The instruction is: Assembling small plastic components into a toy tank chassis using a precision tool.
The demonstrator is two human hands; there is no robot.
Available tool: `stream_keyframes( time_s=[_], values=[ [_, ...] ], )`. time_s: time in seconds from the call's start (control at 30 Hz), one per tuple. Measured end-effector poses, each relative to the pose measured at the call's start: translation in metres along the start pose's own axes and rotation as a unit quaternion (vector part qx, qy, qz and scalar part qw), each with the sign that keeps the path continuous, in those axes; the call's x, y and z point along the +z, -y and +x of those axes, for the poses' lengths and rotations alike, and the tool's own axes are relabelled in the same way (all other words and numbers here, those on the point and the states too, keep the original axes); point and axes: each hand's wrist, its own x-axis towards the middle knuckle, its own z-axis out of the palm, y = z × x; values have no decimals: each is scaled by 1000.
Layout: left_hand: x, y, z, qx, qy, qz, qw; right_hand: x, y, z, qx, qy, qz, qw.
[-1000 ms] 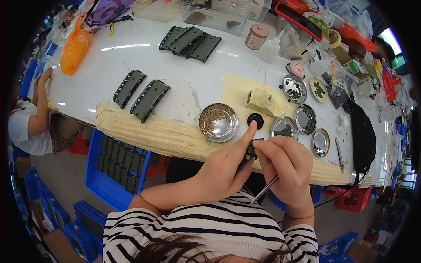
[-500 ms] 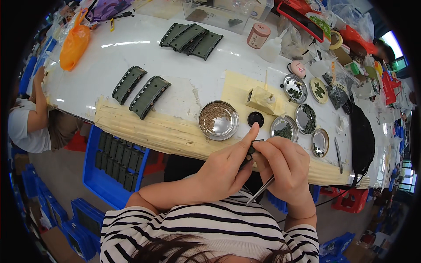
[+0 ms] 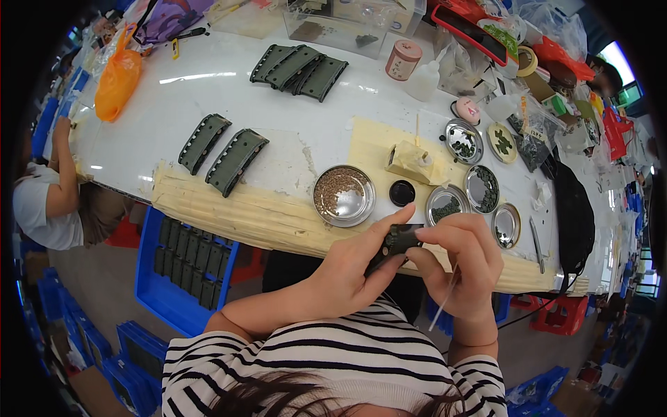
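Observation:
My left hand (image 3: 354, 267) is closed around a dark green and black part (image 3: 401, 240) with small pieces along its edge, held above the table's front edge. Its far end lies by the thumb and index finger of my right hand (image 3: 462, 260). Tucked in the right palm, a pair of thin metal tweezers (image 3: 445, 300) points down toward my shirt. Just beyond the hands are a round black cap (image 3: 401, 192), a steel dish (image 3: 344, 196) of brown grains and a steel dish (image 3: 447, 206) of small green pieces.
Two curved green parts (image 3: 236, 163) lie at left, with a stack of similar ones (image 3: 299, 71) farther back. A blue crate (image 3: 144, 271) of such parts stands below the table. More tweezers (image 3: 537, 244) lie at right. At far left a person's arm (image 3: 62, 160) rests on the table.
My right fingers have shifted right, uncovering more of the green part. The part is turned to show its long side. The tweezers in my right palm have swung to a steeper angle.

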Motion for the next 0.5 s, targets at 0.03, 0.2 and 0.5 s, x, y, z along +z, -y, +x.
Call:
stream_keyframes(
  time_s=[0.03, 0.2, 0.5],
  values=[
    [-1, 3, -1, -20, 7, -69, 997, -3, 0, 0, 16, -21, -6, 1000],
    [-12, 14, -5, -47, 33, -255, 965, -15, -5, -6, 94, -67, -6, 993],
    [-12, 12, -7, -33, 8, -345, 938, 11, -1, -24, 88, -18, 72, 993]
  ],
)
